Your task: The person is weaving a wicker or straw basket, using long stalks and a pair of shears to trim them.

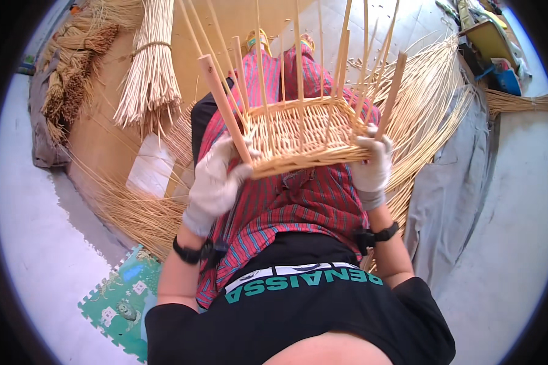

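Observation:
Above my lap I hold a half-woven wicker basket (283, 135), a shallow rectangular tray shape with a braided rim. Thin upright stakes (299, 58) rise from its sides. Thicker round wooden posts stand at its near corners, a left post (224, 106) and a right post (392, 94). My left hand (216, 182), in a white knit glove, grips the near left corner beside the post, its thumb toward the front edge. At the near right corner my right hand (374, 161), gloved too, is closed round the edge below the other post. Some fingers are hidden behind the basket.
A tied bundle of pale canes (149, 79) lies at the far left, with darker bundled stalks (82, 67) beyond it. Loose long canes (429, 103) spread along my right side, near a grey cloth (447, 188). A green foam mat (119, 304) lies at lower left.

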The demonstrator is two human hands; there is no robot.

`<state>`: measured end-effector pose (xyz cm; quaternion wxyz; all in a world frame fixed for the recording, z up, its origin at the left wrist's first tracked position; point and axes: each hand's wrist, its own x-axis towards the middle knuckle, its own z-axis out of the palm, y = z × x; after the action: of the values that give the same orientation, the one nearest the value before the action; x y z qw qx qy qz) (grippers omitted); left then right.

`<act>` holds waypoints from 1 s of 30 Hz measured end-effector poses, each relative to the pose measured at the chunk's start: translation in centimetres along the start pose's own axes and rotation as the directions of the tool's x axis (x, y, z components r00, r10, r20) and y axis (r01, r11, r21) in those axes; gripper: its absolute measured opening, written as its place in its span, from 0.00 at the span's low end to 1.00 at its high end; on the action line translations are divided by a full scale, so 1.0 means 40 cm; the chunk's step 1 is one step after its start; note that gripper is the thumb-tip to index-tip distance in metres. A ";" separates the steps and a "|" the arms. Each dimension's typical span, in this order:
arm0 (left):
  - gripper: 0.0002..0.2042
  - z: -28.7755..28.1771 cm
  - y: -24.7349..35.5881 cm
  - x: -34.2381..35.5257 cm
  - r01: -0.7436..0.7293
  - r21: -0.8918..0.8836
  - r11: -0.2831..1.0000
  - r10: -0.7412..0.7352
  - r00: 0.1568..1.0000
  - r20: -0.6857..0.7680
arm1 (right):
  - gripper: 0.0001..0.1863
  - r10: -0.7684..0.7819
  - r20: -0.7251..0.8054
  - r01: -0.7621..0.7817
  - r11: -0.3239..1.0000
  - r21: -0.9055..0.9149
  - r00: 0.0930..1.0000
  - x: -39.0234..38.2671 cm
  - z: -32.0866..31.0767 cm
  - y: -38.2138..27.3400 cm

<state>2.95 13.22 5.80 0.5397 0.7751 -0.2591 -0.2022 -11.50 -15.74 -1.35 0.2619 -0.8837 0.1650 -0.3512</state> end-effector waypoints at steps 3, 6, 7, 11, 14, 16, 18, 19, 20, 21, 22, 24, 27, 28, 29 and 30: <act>0.22 -0.009 -0.185 0.063 -0.034 0.188 0.982 0.050 0.996 -0.080 | 0.27 0.076 0.209 -0.065 0.996 -0.057 0.975 -0.031 0.063 0.000; 0.21 -0.015 -0.228 0.081 0.139 -0.033 0.990 -0.140 0.989 -0.040 | 0.33 0.176 0.416 -0.188 0.982 -0.013 0.892 -0.035 0.077 -0.026; 0.21 -0.016 -0.231 0.077 0.186 -0.132 0.974 -0.189 0.982 -0.004 | 0.36 0.184 0.280 -0.172 0.983 -0.069 0.942 -0.042 0.070 -0.051; 0.18 -0.025 -0.201 0.080 0.253 -0.284 0.925 -0.241 0.967 0.077 | 0.36 -0.044 0.114 0.055 0.994 -0.091 0.993 -0.028 0.042 -0.120; 0.16 -0.032 -0.210 0.087 0.339 -0.299 0.892 -0.310 0.940 0.141 | 0.32 -0.258 0.342 0.296 0.953 -0.064 0.904 0.000 0.085 -0.173; 0.17 -0.031 -0.213 0.106 0.370 -0.287 0.884 -0.330 0.927 0.178 | 0.30 -0.225 0.390 0.299 0.944 -0.139 0.893 0.007 0.159 -0.172; 0.17 -0.028 -0.209 0.111 0.392 -0.272 0.879 -0.362 0.919 0.154 | 0.28 -0.291 0.357 0.355 0.926 -0.127 0.887 0.001 0.204 -0.121; 0.17 -0.020 -0.227 0.110 0.392 -0.268 0.880 -0.362 0.919 0.158 | 0.26 -0.361 0.323 0.415 0.902 -0.117 0.875 -0.006 0.213 -0.101; 0.17 -0.004 -0.242 0.105 0.312 -0.262 0.913 -0.292 0.950 0.111 | 0.26 -0.359 0.323 0.413 0.903 -0.116 0.876 -0.006 0.213 -0.097; 0.17 0.005 -0.255 0.102 0.228 -0.254 0.940 -0.219 0.974 0.064 | 0.24 -0.351 0.337 0.401 0.911 -0.091 0.874 -0.007 0.212 -0.093; 0.17 0.005 -0.268 0.098 0.227 -0.254 0.940 -0.218 0.974 0.065 | 0.23 -0.344 0.351 0.389 0.919 -0.067 0.871 -0.006 0.213 -0.093; 0.18 0.014 -0.233 0.103 0.288 -0.098 0.953 -0.289 0.957 0.000 | 0.24 -0.339 0.365 0.395 0.914 -0.090 0.867 0.014 0.215 -0.102; 0.22 0.034 -0.215 0.092 0.307 -0.193 0.932 -0.336 0.931 -0.142 | 0.30 -0.286 0.482 0.332 0.943 -0.012 0.828 0.063 0.194 -0.131; 0.22 0.033 -0.189 0.092 0.408 -0.301 0.862 -0.471 0.864 -0.177 | 0.30 -0.293 0.477 0.342 0.939 -0.018 0.829 0.080 0.178 -0.141; 0.22 0.040 -0.159 0.084 0.319 -0.326 0.890 -0.407 0.879 -0.250 | 0.30 -0.229 0.319 0.208 0.973 0.099 0.920 0.093 0.158 -0.153; 0.22 0.053 -0.153 0.083 0.311 -0.331 0.891 -0.400 0.882 -0.250 | 0.31 -0.130 0.167 0.088 0.967 0.237 0.977 0.105 0.142 -0.160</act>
<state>5.41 11.35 -0.81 0.6315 0.7467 0.0089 -0.2085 -3.87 -10.59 1.11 0.3559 -0.8836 0.0501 -0.3000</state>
